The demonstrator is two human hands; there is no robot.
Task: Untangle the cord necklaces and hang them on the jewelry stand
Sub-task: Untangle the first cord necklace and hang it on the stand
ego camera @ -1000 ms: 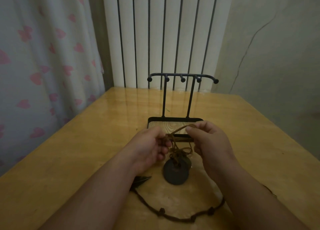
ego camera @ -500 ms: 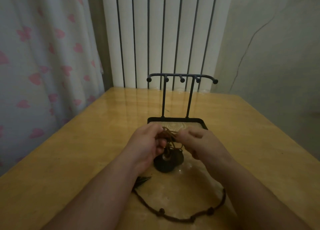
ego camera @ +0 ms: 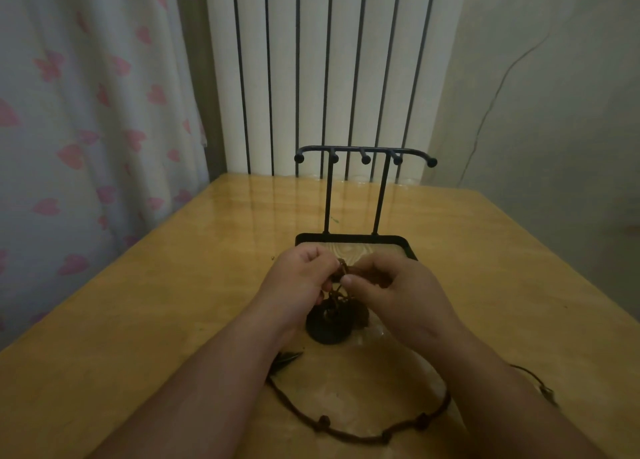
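- Both hands, left hand [ego camera: 300, 275] and right hand [ego camera: 398, 290], pinch a tangled brown cord [ego camera: 343, 274] above the table [ego camera: 173, 302].
- Its dark disc pendant [ego camera: 329, 328] hangs beneath them.
- Another beaded cord necklace [ego camera: 374, 432] lies nearer.
- Behind the hands stands the jewelry stand [ego camera: 363, 157].

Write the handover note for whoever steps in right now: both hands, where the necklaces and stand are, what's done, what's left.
Left hand: pinching the tangled brown cord just above the table.
Right hand: pinching the same knot from the other side, thumb tip against it.
Dark round pendant: hangs from that tangle, resting on the wooden table below the hands.
Knotted cord necklace: loose on the table under the forearms, dark leaf-shaped pendant by the left wrist.
Jewelry stand: upright behind the hands, all hooks bare.
Done: nothing hung.
Left: free the knot, hang both necklaces.
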